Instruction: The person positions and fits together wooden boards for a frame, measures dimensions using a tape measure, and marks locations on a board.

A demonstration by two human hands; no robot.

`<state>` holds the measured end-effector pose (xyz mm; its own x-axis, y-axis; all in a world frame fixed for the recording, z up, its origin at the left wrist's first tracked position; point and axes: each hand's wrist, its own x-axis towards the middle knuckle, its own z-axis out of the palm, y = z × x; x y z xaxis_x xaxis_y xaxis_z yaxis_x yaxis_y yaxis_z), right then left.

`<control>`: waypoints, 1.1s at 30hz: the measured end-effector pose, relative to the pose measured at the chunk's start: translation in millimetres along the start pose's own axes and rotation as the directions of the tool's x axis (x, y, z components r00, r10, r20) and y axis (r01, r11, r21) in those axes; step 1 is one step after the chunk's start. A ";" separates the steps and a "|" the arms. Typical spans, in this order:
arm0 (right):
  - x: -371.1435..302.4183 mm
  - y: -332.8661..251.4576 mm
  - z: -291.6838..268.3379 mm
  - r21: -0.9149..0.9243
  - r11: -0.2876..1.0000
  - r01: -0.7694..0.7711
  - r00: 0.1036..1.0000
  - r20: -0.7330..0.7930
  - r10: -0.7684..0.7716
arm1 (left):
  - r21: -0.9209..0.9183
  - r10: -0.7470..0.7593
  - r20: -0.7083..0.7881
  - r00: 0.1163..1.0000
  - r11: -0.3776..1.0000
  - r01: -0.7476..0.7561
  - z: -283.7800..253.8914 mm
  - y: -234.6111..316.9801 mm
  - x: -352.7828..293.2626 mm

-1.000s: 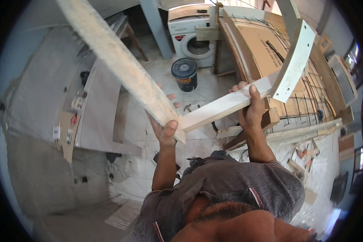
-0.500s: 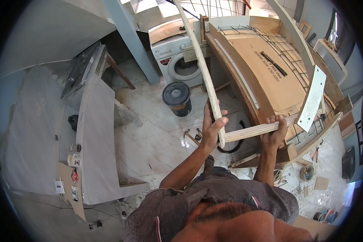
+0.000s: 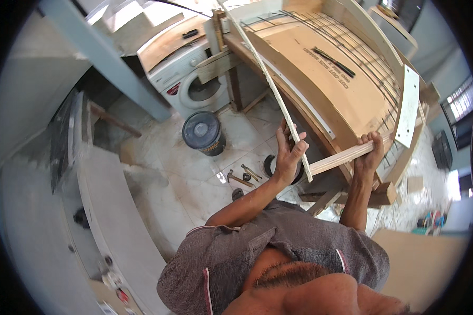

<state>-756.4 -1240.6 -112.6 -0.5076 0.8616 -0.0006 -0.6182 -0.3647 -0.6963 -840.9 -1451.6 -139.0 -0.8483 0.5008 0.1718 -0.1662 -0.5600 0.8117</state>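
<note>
A wooden frame is held up in front of me, made of a long thin strip (image 3: 270,79), a short crosspiece (image 3: 341,159) and a second long curved strip (image 3: 376,32). My left hand (image 3: 289,160) is closed round the thin strip close to its near end, thumb on top. Farther right, my right hand (image 3: 370,150) grips the crosspiece. Beside it, a white plate (image 3: 408,107) with small holes is fixed at the frame's right corner. Beyond lies a curved wooden form (image 3: 299,123) with a cardboard sheet (image 3: 299,50) and a steel bar grid (image 3: 376,71) in it.
A black dark-handled tool (image 3: 333,62) lies on the cardboard. On the tiled floor stand a lidded black bucket (image 3: 205,134), a hammer (image 3: 240,179) and a black coil of hose (image 3: 270,165). A washing machine (image 3: 176,79) is behind; a grey counter (image 3: 115,194) runs along the left.
My view has turned, so the room appears shifted left. The frame's near end and both hands sit slightly farther right in the picture. Both grips stay the same.
</note>
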 end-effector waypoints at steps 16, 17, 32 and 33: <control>-21.9 -16.9 33.3 -0.120 0.981 0.154 0.985 -0.057 -0.161 | -0.200 -0.235 0.286 0.929 0.933 0.298 -65.1 60.2 151.8; -12.9 -24.2 31.3 -0.131 0.980 0.150 0.987 -0.042 -0.156 | -0.159 -0.239 0.291 0.926 0.943 0.293 -60.2 58.0 158.8; 182.1 -65.4 0.0 -0.140 0.987 -0.076 0.993 -0.099 0.063 | -0.014 -0.244 0.168 0.955 0.968 0.250 44.7 -2.6 252.7; 191.3 -65.7 -5.2 -0.128 0.987 -0.092 0.991 -0.113 0.077 | 0.009 -0.276 0.146 0.950 0.961 0.278 50.3 -5.5 254.8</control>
<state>-809.7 -1050.0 -70.8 -0.4825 0.8653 -0.1356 -0.4869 -0.3936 -0.7797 -1030.9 -1287.6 -71.6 -0.6866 0.7267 0.0210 -0.3904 -0.3929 0.8326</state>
